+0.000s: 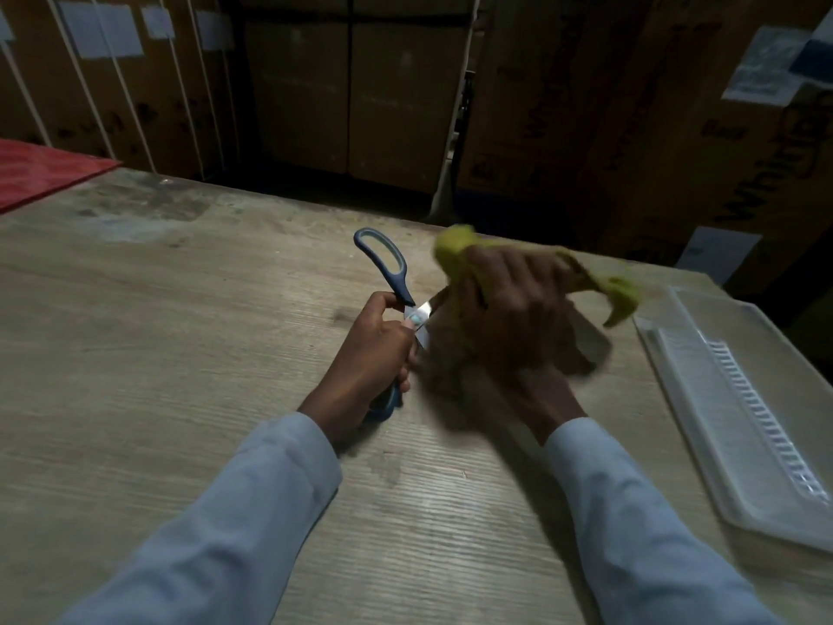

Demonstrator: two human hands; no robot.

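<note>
Scissors [383, 263] and cloth [452, 250] held over the worktop [180, 345].
The left grip [376, 351] is curled round the scissors near the pivot, one handle loop pointing away. The right grip [514, 318], blurred, clutches the yellow-green cloth against the blades. A clear tray [703, 376] lies at right.

Partial dark "Whirl…" brand lettering, slanted, on cardboard box [762, 182] at right edge of frame. Similar "Wh…" lettering, blurred, on second cardboard box [532, 106] upper right of centre. Print on white labels [101, 29] upper left unreadable.
</note>
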